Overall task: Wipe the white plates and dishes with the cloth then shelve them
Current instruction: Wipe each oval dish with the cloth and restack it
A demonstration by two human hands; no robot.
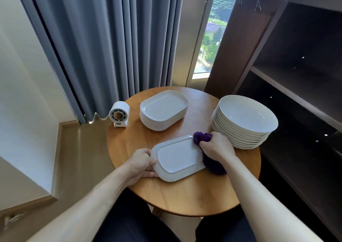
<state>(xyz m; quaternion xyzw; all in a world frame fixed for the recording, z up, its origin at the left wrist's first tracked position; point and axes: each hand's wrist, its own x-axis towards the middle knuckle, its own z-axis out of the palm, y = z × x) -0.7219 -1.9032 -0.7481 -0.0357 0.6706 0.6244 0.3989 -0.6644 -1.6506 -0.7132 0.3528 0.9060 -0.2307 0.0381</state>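
Observation:
A white rectangular plate (178,157) is held upside down just over the round wooden table (185,197). My left hand (141,163) grips its left end, thumb on the rim. My right hand (217,146) clutches a purple cloth (211,163) against the plate's right edge. Behind stand a stack of several white rectangular plates (163,110) and, to the right, a stack of several white round dishes (244,119).
A small white fan (119,114) sits at the table's left edge. A dark wooden shelf unit (299,79) with open shelves rises right of the table. Grey curtains (103,44) hang behind, and my knees show beneath the table's near edge.

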